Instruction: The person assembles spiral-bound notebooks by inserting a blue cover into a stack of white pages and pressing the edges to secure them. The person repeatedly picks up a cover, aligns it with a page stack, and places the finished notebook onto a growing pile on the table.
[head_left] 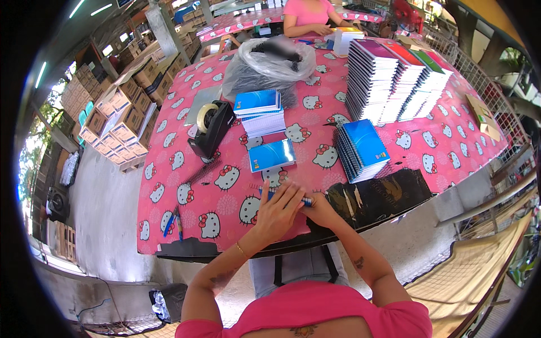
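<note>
A blue spiral notebook lies at the near edge of the table, mostly covered by my hands. My left hand rests over it with fingers stretched out across its top. My right hand grips the notebook's right end; its fingertips are partly hidden. Just beyond is a single blue notebook, lying flat. Behind that rises a stack of blue-covered pads with white page edges. On the right stands a pile of blue spiral notebooks with black coils along the left side.
A black tape dispenser and a dark wire coil lie left, with pens nearer. A plastic bag of dark contents sits farther back. Tall spiral notebook stacks stand right. Across the table, another person handles pads.
</note>
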Demonstrator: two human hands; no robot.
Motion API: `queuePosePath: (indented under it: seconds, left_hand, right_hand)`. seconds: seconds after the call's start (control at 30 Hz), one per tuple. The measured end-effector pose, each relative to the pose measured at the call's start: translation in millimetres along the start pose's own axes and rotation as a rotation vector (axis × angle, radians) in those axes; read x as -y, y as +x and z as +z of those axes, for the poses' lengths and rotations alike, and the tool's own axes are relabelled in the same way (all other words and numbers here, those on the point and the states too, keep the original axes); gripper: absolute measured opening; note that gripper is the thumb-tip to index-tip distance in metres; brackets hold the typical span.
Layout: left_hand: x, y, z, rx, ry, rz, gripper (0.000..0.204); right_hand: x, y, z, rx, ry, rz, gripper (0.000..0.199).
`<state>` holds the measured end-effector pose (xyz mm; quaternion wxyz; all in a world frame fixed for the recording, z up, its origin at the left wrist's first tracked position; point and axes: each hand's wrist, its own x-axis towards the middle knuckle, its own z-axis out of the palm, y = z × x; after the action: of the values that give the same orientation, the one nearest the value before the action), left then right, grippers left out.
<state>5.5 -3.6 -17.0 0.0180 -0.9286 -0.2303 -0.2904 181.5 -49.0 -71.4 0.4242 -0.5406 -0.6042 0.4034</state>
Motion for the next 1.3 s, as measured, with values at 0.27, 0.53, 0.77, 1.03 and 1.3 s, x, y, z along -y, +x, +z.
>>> queuePosePath:
  seconds: [0.27,0.53,0.77,1.03,1.3]
  left_hand:
    - [4.1,12.3,-19.2,0.03,-0.208,-0.09,0.017]
    - [9.0,4.9,-9.3,-0.024,-0.249,-0.039,0.015]
    - [6.7,7.3,-9.8,-0.034,-0.264,-0.06,0.019]
    - [13.0,8.7,-17.4,0.038,-0.271,-0.011,0.023]
    - [-17.4,56.9,-62.7,-0.03,-0.831,-0.541,0.026]
  right_hand:
    - [18.7,-2.6,2.2,-0.05,0.008,-0.099,0.021]
    - [42.8,-16.2,-35.7,-0.135,-0.1,-0.286,0.029]
    - [45.5,-14.1,-59.5,-0.014,-0.172,-0.197,0.021]
    - [53.2,-8.5,-39.1,-0.183,-0.255,-0.369,0.012]
    - [112.9,-34.6,-21.8,-0.5,0.137,-0.251,0.045]
